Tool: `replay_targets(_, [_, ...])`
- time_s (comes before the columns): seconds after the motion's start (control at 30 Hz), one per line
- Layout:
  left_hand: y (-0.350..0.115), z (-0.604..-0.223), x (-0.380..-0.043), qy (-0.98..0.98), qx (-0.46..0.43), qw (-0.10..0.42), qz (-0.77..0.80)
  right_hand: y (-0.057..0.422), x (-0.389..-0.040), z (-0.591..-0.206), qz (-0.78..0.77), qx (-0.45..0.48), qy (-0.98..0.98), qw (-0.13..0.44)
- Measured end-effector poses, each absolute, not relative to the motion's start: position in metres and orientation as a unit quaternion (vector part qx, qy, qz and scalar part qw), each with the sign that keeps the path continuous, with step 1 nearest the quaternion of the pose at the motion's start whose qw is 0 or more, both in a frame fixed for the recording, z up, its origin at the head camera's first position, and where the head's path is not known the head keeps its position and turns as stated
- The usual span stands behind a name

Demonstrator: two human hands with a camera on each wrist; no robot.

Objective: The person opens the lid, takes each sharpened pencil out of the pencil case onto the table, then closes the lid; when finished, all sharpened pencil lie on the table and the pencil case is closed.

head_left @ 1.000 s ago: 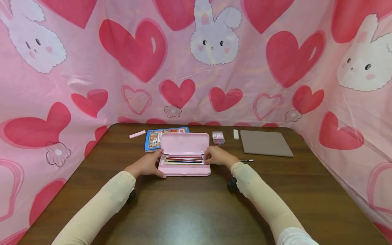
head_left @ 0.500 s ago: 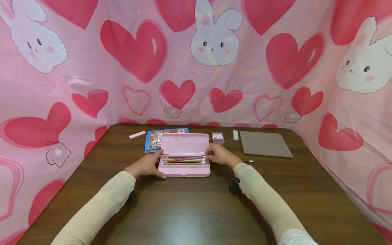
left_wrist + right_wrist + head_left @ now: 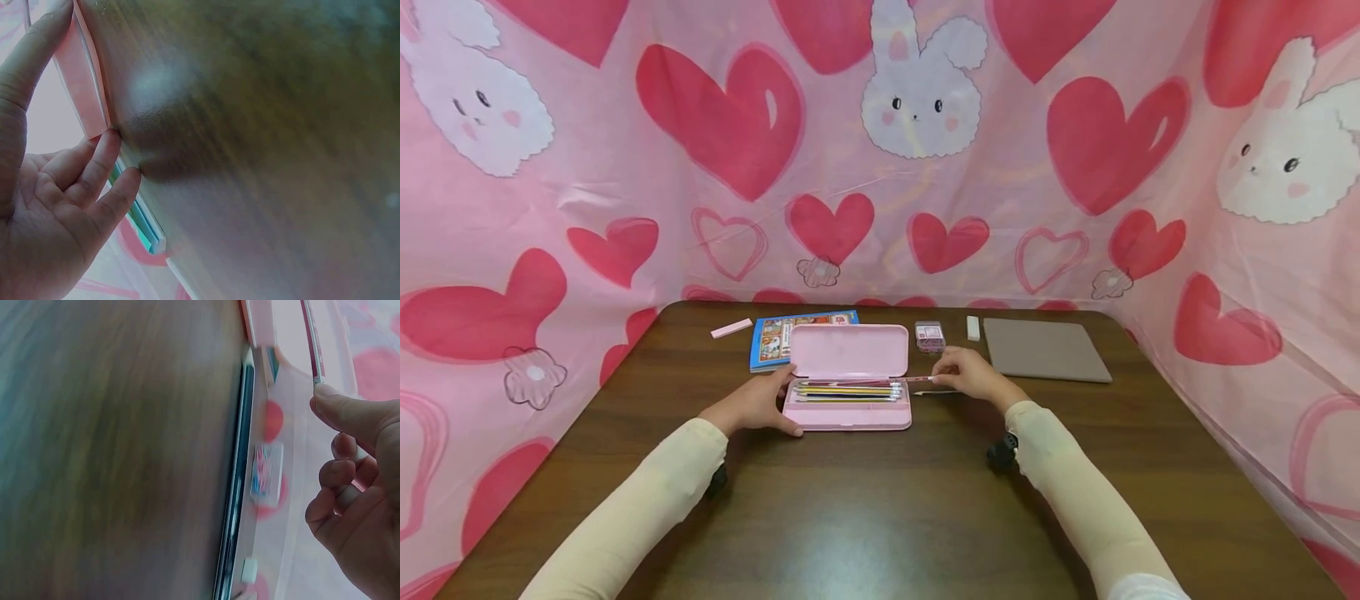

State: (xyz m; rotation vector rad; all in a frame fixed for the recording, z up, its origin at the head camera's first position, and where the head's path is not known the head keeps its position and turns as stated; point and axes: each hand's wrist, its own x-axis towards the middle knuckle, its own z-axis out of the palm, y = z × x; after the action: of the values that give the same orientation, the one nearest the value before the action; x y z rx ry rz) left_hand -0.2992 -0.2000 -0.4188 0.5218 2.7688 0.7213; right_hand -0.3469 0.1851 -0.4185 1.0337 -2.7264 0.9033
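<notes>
A pink pencil case [image 3: 850, 351] lies on the table with its lid raised, and several pencils [image 3: 848, 392] rest in its back compartment. My left hand [image 3: 751, 404] holds the case's left end, thumb at the front corner and fingers at the back. Between thumb and fingertips, my right hand [image 3: 973, 375] pinches the end of a red patterned pencil [image 3: 314, 347]. That pencil slants leftward from the hand over the case's right edge. Under the right hand a dark pencil [image 3: 234, 475] lies on the table, partly hidden in the head view.
Behind the case lies a blue-edged picture book [image 3: 767, 343], with a pink bar [image 3: 731, 328] to its left. A small clear box [image 3: 929, 336], a white bar-shaped piece [image 3: 973, 327] and a flat grey-brown board [image 3: 1047, 349] lie at the back right. Patterned cloth surrounds the table.
My right hand has moved right, away from the case, drawing the red pencil partly out past the case's right edge. The left hand stays on the case.
</notes>
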Motion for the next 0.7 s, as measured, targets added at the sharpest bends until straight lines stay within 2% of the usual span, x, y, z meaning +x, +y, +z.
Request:
replay_targets(0.33, [-0.199,-0.418,-0.299,0.946,0.181,0.115,0.243,0.230,-0.341,-0.416,0.336,0.307,-0.890,0.010])
replay_targets(0.7, [-0.199,-0.417,-0.300,0.946,0.180,0.117,0.242,0.272,-0.332,-0.419,0.329,0.272,-0.904,0.025])
